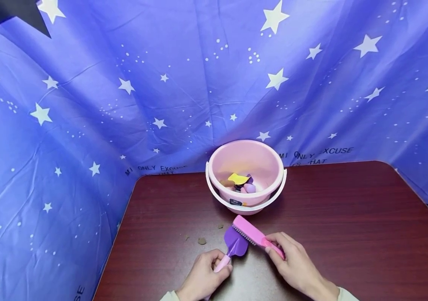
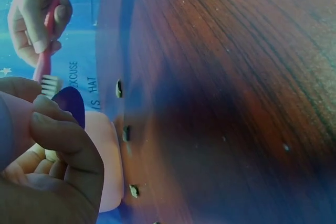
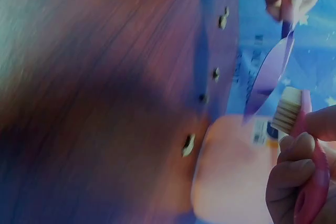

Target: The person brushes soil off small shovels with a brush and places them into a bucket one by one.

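My left hand (image 1: 203, 272) grips the pink handle of a small toy shovel with a purple blade (image 1: 231, 238). In my right hand (image 1: 297, 262) is a pink brush (image 1: 249, 230), held by its handle. The brush's pale bristles (image 3: 287, 112) face the shovel blade; a narrow gap between them shows in the right wrist view. Both tools are above the table in front of the pink bucket (image 1: 245, 154). Small brownish crumbs (image 1: 202, 241) lie on the table left of the blade. The left wrist view shows several crumbs (image 2: 126, 133) in a row.
The bucket stands at the table's back edge, its white handle (image 1: 215, 196) hanging down in front. Inside lie a yellow piece (image 1: 238, 179) and other purple and brown things, partly hidden. A blue star-printed cloth (image 1: 183, 104) hangs behind the dark red table (image 1: 349, 217).
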### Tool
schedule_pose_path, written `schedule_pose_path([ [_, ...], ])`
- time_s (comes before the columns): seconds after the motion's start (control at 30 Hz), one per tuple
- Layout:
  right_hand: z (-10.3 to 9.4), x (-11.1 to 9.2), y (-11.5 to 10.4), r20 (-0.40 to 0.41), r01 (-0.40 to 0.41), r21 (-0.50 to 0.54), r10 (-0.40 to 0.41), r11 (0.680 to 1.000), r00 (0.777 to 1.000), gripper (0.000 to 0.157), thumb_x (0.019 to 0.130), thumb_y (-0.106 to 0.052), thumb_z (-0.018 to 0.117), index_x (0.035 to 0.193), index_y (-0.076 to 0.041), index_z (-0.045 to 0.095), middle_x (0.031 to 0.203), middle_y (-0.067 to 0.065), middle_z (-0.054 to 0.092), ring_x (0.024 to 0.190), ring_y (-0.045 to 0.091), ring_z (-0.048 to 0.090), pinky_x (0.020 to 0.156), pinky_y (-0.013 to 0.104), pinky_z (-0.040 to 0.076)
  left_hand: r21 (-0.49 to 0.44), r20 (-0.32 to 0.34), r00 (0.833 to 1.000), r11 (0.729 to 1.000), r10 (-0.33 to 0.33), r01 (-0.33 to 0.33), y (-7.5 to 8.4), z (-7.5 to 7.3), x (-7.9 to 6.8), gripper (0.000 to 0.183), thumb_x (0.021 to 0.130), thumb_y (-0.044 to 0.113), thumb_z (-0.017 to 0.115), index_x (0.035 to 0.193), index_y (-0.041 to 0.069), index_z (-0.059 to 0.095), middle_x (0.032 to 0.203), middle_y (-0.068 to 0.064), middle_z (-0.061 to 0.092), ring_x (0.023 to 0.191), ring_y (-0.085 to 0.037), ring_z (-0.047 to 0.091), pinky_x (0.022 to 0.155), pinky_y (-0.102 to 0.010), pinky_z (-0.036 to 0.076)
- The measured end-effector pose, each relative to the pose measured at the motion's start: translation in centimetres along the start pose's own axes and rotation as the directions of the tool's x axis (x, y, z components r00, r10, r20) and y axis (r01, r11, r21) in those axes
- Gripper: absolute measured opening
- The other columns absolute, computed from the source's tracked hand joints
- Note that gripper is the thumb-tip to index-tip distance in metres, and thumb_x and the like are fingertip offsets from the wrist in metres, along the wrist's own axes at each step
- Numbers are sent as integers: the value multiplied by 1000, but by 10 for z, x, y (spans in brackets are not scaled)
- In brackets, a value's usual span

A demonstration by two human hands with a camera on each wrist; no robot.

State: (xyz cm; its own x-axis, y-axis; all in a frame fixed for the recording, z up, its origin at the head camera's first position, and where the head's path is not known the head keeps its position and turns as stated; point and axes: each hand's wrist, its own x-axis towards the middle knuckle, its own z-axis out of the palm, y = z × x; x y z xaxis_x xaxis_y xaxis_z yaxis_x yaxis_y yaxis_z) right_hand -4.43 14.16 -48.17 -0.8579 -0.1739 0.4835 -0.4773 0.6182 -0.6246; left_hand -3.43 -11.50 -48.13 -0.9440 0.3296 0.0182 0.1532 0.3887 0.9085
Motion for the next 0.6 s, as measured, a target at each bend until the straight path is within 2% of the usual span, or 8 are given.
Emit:
schedule_pose_path([
  [0.2,5,-3,-13,57,59,58,-62,997,996,35,79,-2,73,106,-23,64,89,-17,55,74,-2,50,67,14,39,6,-3,1000,1000,-3,3,1,0,1,8,80,16,71,79,15,63,60,13,50,51,3,44,46,-16,38],
  [0.37,9,-6,-16,99,83,92,-92,992,991,31,82,-5,71,107,-22,63,91,-15,55,75,0,49,68,12,37,16,-1,1000,1000,14,-14,2,2,2,8,80,15,71,80,15,63,60,13,50,51,4,44,46,-16,38],
  [0.43,10,-7,-16,103,84,87,-93,993,990,30,83,-6,71,107,-22,63,91,-15,54,75,0,49,68,12,37,16,1,1000,1000,18,-18,2,2,3,8,80,15,71,80,15,63,60,13,50,51,4,44,46,-16,38],
  [0.6,15,-9,-15,44,93,64,-96,994,994,34,78,-1,73,103,-22,63,89,-16,53,75,-1,49,68,12,37,12,6,1000,1000,17,-17,-1,3,3,8,80,14,70,78,15,62,60,14,50,51,4,44,45,-16,38],
])
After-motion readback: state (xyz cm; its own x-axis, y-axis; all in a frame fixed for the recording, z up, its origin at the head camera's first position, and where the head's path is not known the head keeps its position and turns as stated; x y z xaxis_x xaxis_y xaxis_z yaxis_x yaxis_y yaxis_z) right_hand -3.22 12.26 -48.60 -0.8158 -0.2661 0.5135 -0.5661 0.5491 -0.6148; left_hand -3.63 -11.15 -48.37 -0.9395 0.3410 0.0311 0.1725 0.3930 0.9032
